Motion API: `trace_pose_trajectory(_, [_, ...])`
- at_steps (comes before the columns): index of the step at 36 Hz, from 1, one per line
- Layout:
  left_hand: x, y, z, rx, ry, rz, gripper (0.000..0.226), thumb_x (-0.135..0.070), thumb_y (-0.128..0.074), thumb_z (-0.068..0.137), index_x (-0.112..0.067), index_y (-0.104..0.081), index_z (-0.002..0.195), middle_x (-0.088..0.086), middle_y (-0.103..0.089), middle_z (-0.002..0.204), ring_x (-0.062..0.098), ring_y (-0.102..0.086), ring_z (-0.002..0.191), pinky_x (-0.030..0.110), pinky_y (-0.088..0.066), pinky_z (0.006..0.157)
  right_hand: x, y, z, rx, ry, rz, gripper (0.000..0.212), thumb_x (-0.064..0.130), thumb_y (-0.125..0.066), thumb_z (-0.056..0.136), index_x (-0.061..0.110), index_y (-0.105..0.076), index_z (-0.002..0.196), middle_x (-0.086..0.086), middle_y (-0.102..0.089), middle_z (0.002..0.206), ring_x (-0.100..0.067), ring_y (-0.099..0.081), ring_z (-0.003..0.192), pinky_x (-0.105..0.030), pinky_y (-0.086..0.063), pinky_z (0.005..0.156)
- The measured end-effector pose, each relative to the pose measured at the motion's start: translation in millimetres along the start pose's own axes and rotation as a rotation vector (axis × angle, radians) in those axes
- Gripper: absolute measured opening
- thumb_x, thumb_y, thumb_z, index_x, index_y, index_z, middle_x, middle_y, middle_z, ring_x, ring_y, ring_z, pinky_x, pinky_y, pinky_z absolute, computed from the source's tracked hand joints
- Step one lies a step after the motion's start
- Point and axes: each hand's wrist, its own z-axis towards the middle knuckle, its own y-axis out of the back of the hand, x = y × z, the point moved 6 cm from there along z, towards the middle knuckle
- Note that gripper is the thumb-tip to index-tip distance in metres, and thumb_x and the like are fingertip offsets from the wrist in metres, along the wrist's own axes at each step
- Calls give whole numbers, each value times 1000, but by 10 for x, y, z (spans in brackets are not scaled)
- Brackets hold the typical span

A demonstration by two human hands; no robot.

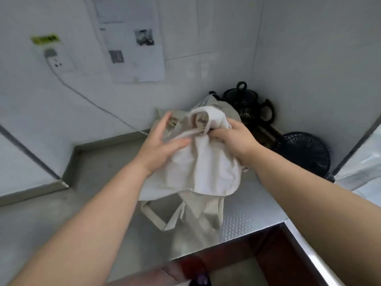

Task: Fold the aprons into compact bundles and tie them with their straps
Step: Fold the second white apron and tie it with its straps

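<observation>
Your right hand (233,139) grips the rolled apron (206,168) above the counter (247,213), fingers curled round its top; keep that squeeze firm. Your left hand (162,147) lies open against the cloth: catch the strap (185,134) and wind it tight

White tiled walls (216,27), steel counter (107,166)

Looks forward and steeply down from head height, wide-angle, onto a steel counter (247,213) in a wall corner (256,58). Sits close over the work, centring the left hand (162,141), right hand (235,139) and apron (206,168). Bends straight lines toward the edges and seems slightly blurred.
</observation>
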Motion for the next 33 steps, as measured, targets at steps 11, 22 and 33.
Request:
trace_pose_trajectory(11, [131,361,-968,-73,76,68,52,-12,-67,85,-35,-51,128,-30,-57,111,-7,-57,100,2,-40,76,121,-833,-546,107,-279,48,44,47,-66,83,9,-62,104,-4,-68,102,-22,-66,91,-33,-53,83])
trace_pose_trajectory(22, [525,1511,-1658,-501,369,-672,19,-15,-50,94,-10,-67,100,11,-72,90,28,-68,86,42,-58,75,339,-1819,-1163,683,-250,58,44,27,-72,76,11,-59,115,-3,-68,105,-18,-64,93,-30,-50,85])
trace_pose_trajectory(33, [1000,2337,-2121,-572,494,-704,12,-9,-53,91,-6,-65,93,14,-70,83,26,-68,73,38,-58,55,262,-2683,-1567,364,-184,29,18,23,-65,88,6,-68,93,-17,-71,98,-31,-68,87,-47,-52,91])
